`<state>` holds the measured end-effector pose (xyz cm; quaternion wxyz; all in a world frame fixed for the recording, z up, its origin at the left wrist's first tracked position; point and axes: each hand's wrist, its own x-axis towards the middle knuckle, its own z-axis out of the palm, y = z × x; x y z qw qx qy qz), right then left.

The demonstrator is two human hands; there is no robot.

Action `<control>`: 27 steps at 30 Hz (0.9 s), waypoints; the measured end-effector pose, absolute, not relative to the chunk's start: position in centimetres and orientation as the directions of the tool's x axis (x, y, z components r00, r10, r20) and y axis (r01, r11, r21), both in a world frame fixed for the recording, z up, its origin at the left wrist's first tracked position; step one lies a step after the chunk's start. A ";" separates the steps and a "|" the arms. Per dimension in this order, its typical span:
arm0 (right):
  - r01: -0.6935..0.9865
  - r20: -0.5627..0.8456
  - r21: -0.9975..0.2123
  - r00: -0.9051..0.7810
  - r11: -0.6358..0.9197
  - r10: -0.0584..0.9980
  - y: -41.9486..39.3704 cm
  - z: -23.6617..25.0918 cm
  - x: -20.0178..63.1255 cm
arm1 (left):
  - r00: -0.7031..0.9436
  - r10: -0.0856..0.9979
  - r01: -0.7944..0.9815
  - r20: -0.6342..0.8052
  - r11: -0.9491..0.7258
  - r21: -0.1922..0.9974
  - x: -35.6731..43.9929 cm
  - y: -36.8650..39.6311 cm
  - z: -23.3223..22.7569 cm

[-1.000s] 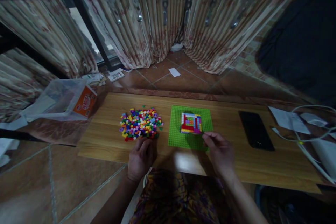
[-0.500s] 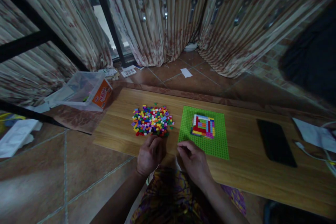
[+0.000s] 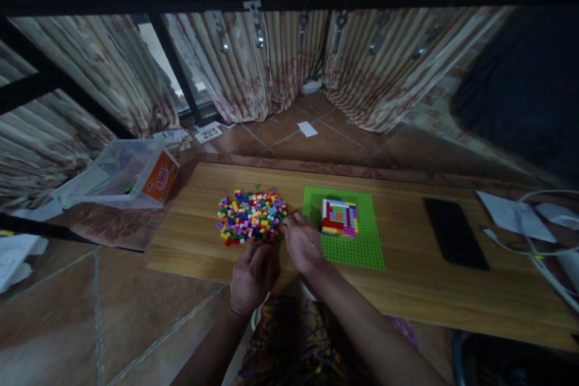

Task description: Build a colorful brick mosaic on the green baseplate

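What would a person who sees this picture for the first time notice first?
Most striking is the bright pile of small coloured bricks on the wooden board, with the right hand at its right edge and the left hand just below it. Beside it to the right lies a green baseplate carrying a square multicoloured brick build.

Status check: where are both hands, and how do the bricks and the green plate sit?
Left hand rests by brick pile. Right hand at pile's right edge, grip unclear. Green plate holds small build. Nothing between.
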<state>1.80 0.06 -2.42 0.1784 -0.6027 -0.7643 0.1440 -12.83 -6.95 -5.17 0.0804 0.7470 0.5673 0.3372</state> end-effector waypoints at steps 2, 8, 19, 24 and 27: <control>0.869 0.084 -0.440 -0.210 0.225 0.974 0.0 -2.4 1.9 | 0.134 0.902 0.792 0.410 -0.346 0.503 -12.9 -6.9 -5.2; 0.643 0.165 -0.734 -0.141 0.217 0.976 -3.5 -2.2 4.8 | 0.135 0.898 0.791 0.418 -0.352 0.500 -12.8 -6.7 -4.8; 0.293 0.107 -0.956 0.424 -0.025 0.899 -6.3 -3.5 14.6 | 0.150 0.884 0.808 0.442 -0.367 0.460 -12.9 -6.4 -5.1; 0.246 0.118 -0.969 0.444 0.006 0.888 -4.7 -4.3 15.3 | 0.152 0.877 0.812 0.456 -0.374 0.449 -12.8 -6.4 -4.9; 0.226 0.109 -0.974 0.432 0.010 0.895 -4.5 -4.4 15.0 | 0.159 0.876 0.813 0.456 -0.378 0.444 -12.9 -6.3 -4.9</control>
